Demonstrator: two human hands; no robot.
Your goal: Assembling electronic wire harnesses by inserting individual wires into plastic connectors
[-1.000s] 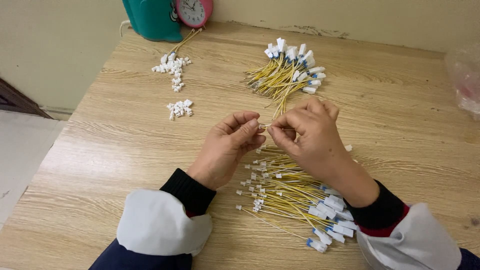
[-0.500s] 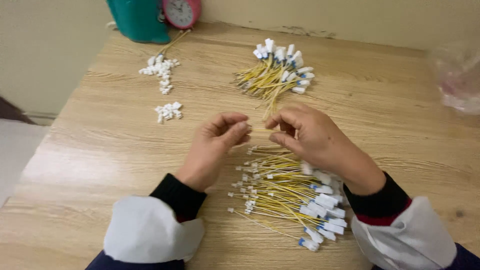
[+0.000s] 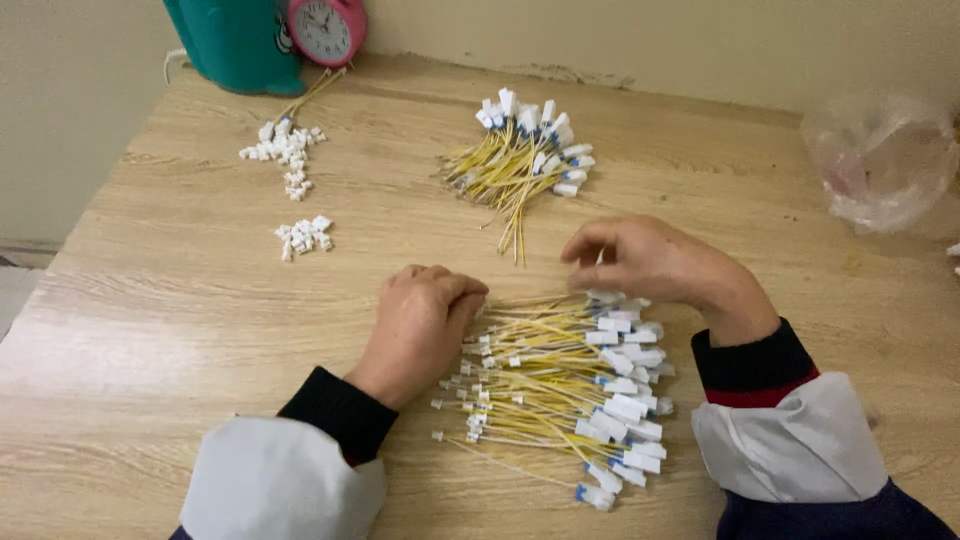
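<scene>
Hands over the near heap of yellow wires, wooden table seen from above.

Near heap of wires (image 3: 560, 385) lies between the two hands, its strands running left to right, small plugs toward the left hand (image 3: 425, 325) and larger white-and-blue plugs toward the right hand (image 3: 645, 262). Left hand is curled into a loose fist, knuckles resting against the heap's upper left edge; whether it grips a strand cannot be told. Right hand arches over the upper right corner, fingertips pinched down on the top plugs, so it sits nearer the large-plug end. Second bundle of wires (image 3: 525, 160) lies well beyond both hands; loose white plugs (image 3: 290, 155) sit far left.
</scene>
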